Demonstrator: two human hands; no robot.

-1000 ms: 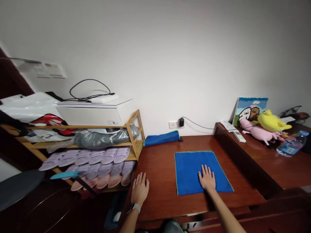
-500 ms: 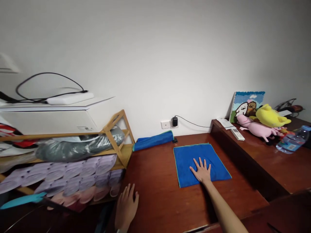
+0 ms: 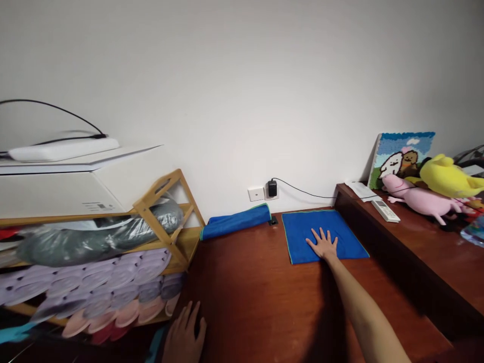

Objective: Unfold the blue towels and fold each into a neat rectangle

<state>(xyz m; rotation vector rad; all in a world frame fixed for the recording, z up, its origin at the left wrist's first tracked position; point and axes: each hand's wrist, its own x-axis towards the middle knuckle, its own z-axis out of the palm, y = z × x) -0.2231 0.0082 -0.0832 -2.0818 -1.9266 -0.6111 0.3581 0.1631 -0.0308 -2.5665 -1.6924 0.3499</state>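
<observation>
A blue cloth (image 3: 302, 234) with green edging lies spread flat on the brown wooden tabletop (image 3: 242, 297), close to the wall. My right hand (image 3: 325, 246) presses on it palm down, fingers spread. Near the table's left front edge rests my left hand (image 3: 186, 335), its fingers apart and holding nothing. A second blue cloth (image 3: 236, 222), folded, lies along the back edge, left of the spread one.
Left stands a wooden rack (image 3: 162, 212) with slippers (image 3: 113, 277) and a white box (image 3: 64, 186) on top. On the raised ledge at right are a remote (image 3: 385, 210), plush toys (image 3: 419, 199) and a picture (image 3: 403, 156). A black plug (image 3: 272, 188) sits in the wall.
The spread cloth has slid back towards the wall and slightly right under my right hand. My left hand appears lower and further left, and the whole view has shifted closer.
</observation>
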